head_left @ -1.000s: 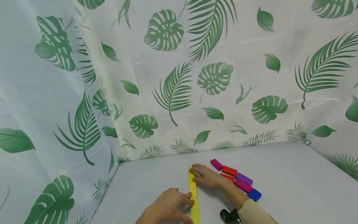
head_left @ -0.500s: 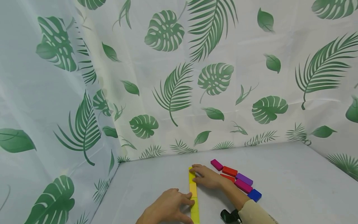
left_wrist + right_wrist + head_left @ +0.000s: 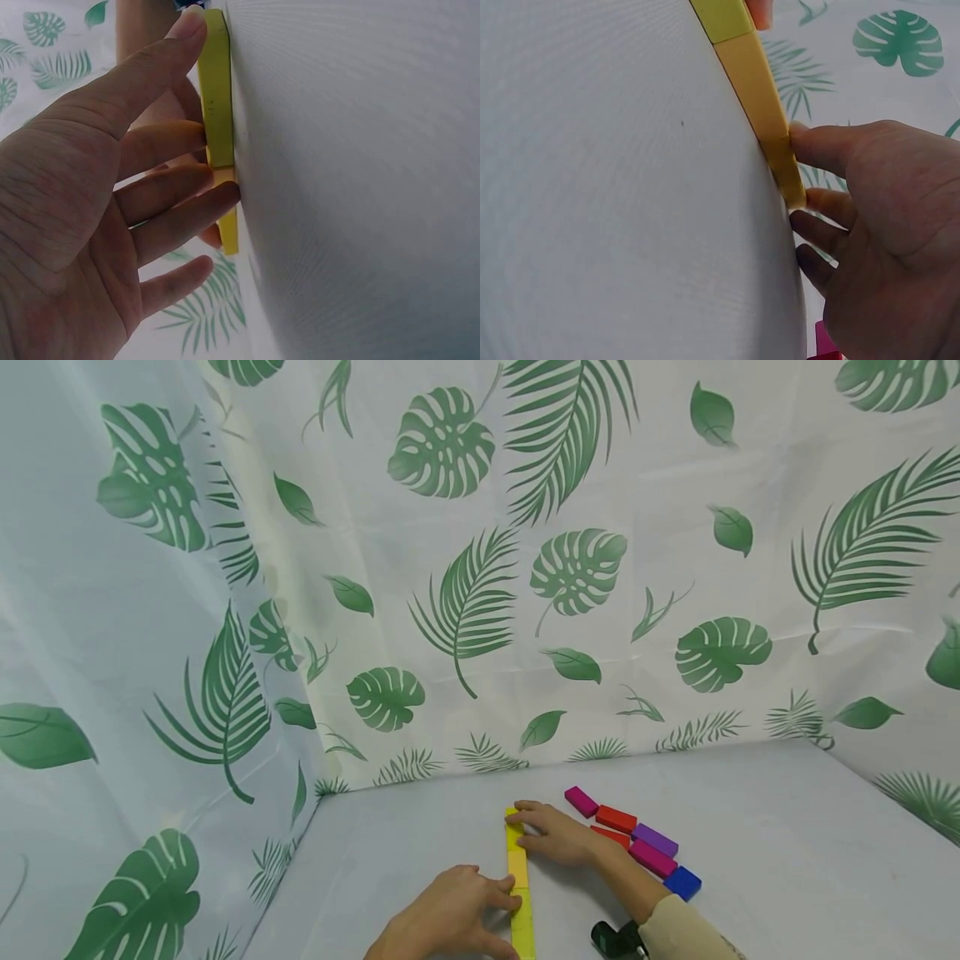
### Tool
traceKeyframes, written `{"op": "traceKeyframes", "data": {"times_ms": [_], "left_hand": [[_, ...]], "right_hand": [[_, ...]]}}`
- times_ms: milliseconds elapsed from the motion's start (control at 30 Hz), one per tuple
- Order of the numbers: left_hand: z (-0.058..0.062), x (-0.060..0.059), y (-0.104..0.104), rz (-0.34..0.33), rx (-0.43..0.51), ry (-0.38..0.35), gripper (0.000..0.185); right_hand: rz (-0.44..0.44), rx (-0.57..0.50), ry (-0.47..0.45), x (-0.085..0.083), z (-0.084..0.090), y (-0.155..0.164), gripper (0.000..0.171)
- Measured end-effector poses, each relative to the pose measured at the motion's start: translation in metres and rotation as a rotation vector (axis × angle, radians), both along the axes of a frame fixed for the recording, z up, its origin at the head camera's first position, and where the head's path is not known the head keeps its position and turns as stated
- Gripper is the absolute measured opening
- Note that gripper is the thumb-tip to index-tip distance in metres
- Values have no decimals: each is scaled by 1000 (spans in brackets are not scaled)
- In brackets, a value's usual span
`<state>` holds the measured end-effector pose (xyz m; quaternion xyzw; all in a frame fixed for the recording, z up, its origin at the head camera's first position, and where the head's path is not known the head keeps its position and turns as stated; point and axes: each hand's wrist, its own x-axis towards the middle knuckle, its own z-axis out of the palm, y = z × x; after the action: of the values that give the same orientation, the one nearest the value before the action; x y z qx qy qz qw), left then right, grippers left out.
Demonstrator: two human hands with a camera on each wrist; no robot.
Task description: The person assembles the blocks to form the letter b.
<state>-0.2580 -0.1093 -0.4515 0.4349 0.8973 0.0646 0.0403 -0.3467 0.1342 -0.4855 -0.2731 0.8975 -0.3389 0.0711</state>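
Observation:
Flat yellow blocks point(image 3: 517, 867) lie end to end in a straight row on the white table. My left hand point(image 3: 457, 910) is at the near part of the row. In the left wrist view its thumb touches a yellow-green block point(image 3: 218, 90), and its extended fingers rest along the row. At the far part is my right hand point(image 3: 558, 835). The right wrist view has its thumb touching the row beyond an orange-yellow block point(image 3: 751, 82), with a fingertip at the far end. Neither hand wraps around a block. The near end is cut off in the head view.
Right of the row lie a magenta block point(image 3: 581, 801), a red block point(image 3: 617, 817), a purple block point(image 3: 656, 838), a second magenta block point(image 3: 652, 857) and a blue block point(image 3: 682, 882). A black object point(image 3: 613, 938) sits by the right sleeve. Leaf-patterned curtains point(image 3: 465, 710) border the table.

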Motion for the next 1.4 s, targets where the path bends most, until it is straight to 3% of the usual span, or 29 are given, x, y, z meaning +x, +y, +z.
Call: {"op": "traceKeyframes", "data": {"times_ms": [333,567,767,1033,1400], "left_hand": [[1,1,1,11,2,-9,61],[1,0,1,28,9,-4,61],[2,1,1,29,19,-23,62],[3,1,1,12,9,-6,63],[2,0,0,12,-3,-5,64]], "right_hand": [[-5,14,0,3,4,-1,48],[-105,-5,44,4,15,3,57],[-170,-40,55,6,24,15,56],[-175,-44,101,4,33,37,56],[-232,-6,75,-2,30,58,62]]}}
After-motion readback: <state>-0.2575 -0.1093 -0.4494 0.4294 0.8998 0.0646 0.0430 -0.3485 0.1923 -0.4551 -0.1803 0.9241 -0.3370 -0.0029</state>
